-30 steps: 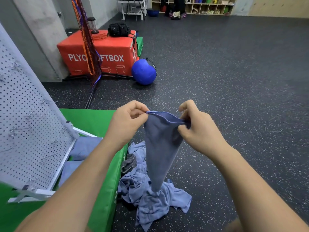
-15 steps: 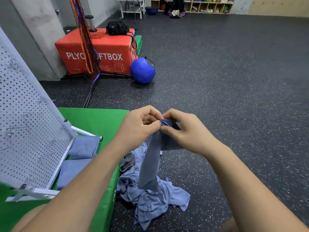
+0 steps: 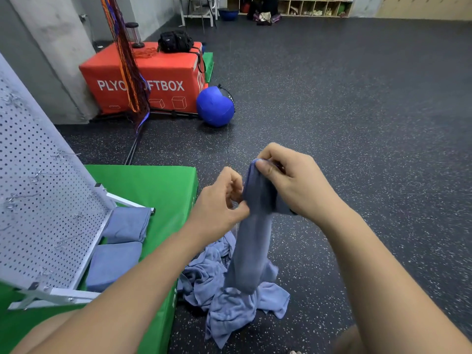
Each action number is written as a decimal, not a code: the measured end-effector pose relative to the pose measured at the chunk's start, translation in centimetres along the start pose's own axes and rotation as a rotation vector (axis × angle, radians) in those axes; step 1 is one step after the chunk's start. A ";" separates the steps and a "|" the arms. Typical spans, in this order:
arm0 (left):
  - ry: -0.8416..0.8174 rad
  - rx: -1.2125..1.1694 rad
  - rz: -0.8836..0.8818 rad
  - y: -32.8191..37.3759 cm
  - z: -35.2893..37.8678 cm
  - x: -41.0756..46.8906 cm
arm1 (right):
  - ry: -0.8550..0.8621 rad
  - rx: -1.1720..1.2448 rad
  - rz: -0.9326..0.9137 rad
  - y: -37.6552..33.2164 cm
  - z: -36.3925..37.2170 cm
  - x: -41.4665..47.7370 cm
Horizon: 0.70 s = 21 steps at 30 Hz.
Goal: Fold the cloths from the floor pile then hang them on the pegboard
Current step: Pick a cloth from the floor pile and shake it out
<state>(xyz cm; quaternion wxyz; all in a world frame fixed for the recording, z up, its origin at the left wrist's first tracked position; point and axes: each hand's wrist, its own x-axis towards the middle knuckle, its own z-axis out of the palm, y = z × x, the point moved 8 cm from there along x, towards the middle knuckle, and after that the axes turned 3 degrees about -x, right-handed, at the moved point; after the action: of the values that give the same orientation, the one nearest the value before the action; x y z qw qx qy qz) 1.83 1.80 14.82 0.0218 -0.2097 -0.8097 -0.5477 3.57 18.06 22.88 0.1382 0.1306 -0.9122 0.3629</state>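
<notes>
A blue-grey cloth (image 3: pixel 251 241) hangs in a narrow fold above the floor pile of cloths (image 3: pixel 229 300). My right hand (image 3: pixel 288 182) pinches its top corners together. A little lower, on the cloth's left edge, my left hand (image 3: pixel 221 200) pinches the fabric between thumb and fingers. The white pegboard (image 3: pixel 38 195) with metal hooks leans at the left on a green mat (image 3: pixel 153 187). Two folded blue cloths (image 3: pixel 122 241) lie on the mat at the board's foot.
An orange plyo soft box (image 3: pixel 153 80) with a black bag on top stands at the back left, a blue ball (image 3: pixel 215 106) beside it. A dark stand with coloured cords (image 3: pixel 130 72) rises in front of the box. Speckled dark floor stretches to the right.
My hands brought the cloth's two top corners together. My right hand now holds both, and my left hand has slid down the left edge. The cloth hangs narrower.
</notes>
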 end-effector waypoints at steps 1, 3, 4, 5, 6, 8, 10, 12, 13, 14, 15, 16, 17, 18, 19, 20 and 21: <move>0.054 0.035 0.036 0.4 -0.1 -0.2 | 0.032 0.021 0.014 0.1 -0.4 0.0; 0.123 0.091 0.126 1.5 -0.1 -0.5 | 0.089 0.049 0.032 0.4 -1.3 -0.1; 0.134 0.110 0.159 1.8 0.0 -0.6 | 0.108 0.057 0.036 0.5 -1.6 -0.2; 0.135 0.111 0.176 2.1 0.2 -0.7 | 0.120 0.063 0.041 0.6 -1.8 -0.2; 0.132 0.096 0.177 2.1 0.5 -0.8 | 0.128 0.067 0.045 0.7 -1.9 -0.2; 0.114 0.067 0.153 2.0 1.0 -0.8 | 0.140 0.072 0.044 0.7 -2.1 -0.2; 0.092 0.082 0.130 1.8 1.4 -0.7 | 0.145 0.068 0.034 0.5 -2.1 -0.2; 0.087 0.069 0.099 1.4 1.7 -0.7 | 0.141 0.061 0.025 0.3 -2.2 -0.1; 0.094 0.031 0.071 1.0 1.6 -0.6 | 0.141 0.060 0.020 0.2 -2.2 -0.2; 0.104 -0.012 0.042 0.6 1.6 -0.5 | 0.142 0.064 0.019 0.1 -2.3 -0.2; 0.107 -0.038 0.023 0.3 1.5 -0.4 | 0.141 0.070 0.020 0.0 -2.3 -0.2; 0.103 -0.040 0.019 0.1 1.5 -0.4 | 0.140 0.074 0.019 -0.1 -2.3 -0.2; 0.093 -0.031 0.023 0.0 1.6 -0.3 | 0.139 0.074 0.015 -0.2 -2.2 -0.2; 0.084 -0.030 0.024 -0.2 1.7 -0.3 | 0.138 0.071 0.011 -0.3 -2.2 -0.2; 0.079 -0.042 0.021 -0.3 1.8 -0.3 | 0.138 0.068 0.007 -0.3 -2.2 -0.2; 0.077 -0.060 0.014 -0.5 1.8 -0.2 | 0.142 0.061 0.004 -0.3 -2.2 -0.2; 0.075 -0.076 0.005 -0.8 1.7 -0.2 | 0.155 0.049 0.002 -0.2 -2.3 -0.2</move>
<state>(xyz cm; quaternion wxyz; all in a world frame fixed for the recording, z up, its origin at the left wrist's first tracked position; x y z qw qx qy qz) 2.07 3.04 13.42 0.0453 -0.1918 -0.7863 -0.5855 4.17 19.57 24.59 0.2048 0.1047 -0.8897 0.3944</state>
